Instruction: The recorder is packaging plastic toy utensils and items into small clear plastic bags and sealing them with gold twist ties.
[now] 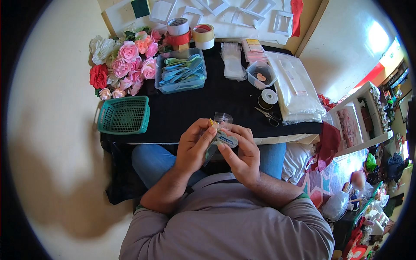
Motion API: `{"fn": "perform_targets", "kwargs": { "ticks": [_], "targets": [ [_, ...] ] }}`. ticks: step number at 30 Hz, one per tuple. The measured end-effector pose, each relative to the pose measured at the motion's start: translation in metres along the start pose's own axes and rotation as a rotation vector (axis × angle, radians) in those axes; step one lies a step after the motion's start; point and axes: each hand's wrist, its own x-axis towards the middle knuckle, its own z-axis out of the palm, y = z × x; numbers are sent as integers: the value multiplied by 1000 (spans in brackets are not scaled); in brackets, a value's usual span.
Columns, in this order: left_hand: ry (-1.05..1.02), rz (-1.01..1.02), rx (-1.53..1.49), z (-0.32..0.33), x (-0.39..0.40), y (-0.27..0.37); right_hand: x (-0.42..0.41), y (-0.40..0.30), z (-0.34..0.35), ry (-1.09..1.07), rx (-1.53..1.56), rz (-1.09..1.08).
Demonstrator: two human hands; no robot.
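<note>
Above my lap, at the table's front edge, both hands meet around a small clear plastic bag [224, 119]. My left hand [195, 146] pinches the bag's gathered neck between thumb and fingers, by a thin yellow tie [212, 123]. The bag's lower part hangs below that hand with something greenish inside, mostly hidden by the fingers. In my right hand [243, 152], thumb and fingers hold a pale heart-shaped tag [228, 140] with a blue band of writing. The tag lies against the front of the bag; whether it is fastened there I cannot tell.
A green plastic basket [125, 115] stands at the left, below artificial roses [128, 61]. Blue and green plastic cutlery [182, 70] fills a clear container [182, 88]. On the right lie scissors [268, 115], a ribbon spool [269, 97], a tub [260, 83] and plastic bags [292, 94].
</note>
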Motion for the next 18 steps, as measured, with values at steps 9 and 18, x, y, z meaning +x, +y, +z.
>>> {"fn": "perform_targets", "kwargs": {
  "ticks": [9, 18],
  "targets": [
    [0, -71, -7, -3, -2, 14, 4, -14, 0, -111, -277, -271],
    [-107, 44, -196, -9, -1, 4, 2, -18, -2, -127, -295, -304]
  ]
}}
